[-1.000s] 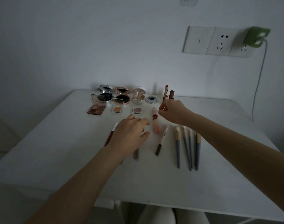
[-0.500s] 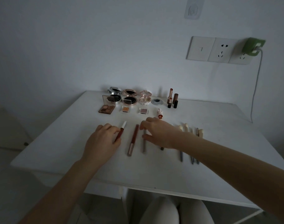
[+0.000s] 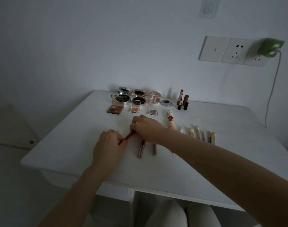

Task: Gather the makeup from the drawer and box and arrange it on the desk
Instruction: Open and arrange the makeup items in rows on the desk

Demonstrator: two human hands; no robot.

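Diff vs half a second ago: both hands now meet on one item. Left hand (image 3: 109,145) was resting fingers on the slim dark-red lip pencil (image 3: 127,137); now it pinches the pencil's near end, fingers curled tight. Right hand (image 3: 145,127) was flat on the white desk (image 3: 66,145) further right, over the pencils; it has shifted left and now grips the far end of the same red pencil. Pencil is tilted, far end up-right; can't tell if it's lifted off the surface or still touching. Camera view also shifted slightly.

Unchanged, left to right: brown square eyeshadow palette with open clear lid (image 3: 115,106), silver round compact (image 3: 123,94), rose-gold round compact (image 3: 138,95), small clear-cased orange shadow pan (image 3: 134,107), pink ornate round compact (image 3: 154,97), small clear-cased mauve shadow pan (image 3: 153,110), grey ring-shaped disc (image 3: 166,103), pink figurine-topped tube (image 3: 170,121), upright lipsticks (image 3: 182,99), row of cream-tipped makeup brushes (image 3: 202,134).

Hard to read: scene is dim. Rose-gold slim tube (image 3: 140,149) and thin brown pencil (image 3: 154,149) lie just right of the red one, far ends hidden under the right hand. Right forearm covers the brush handles and most of a white-tipped stick (image 3: 181,129). Red pencil's cap is hidden inside the right hand's grip.
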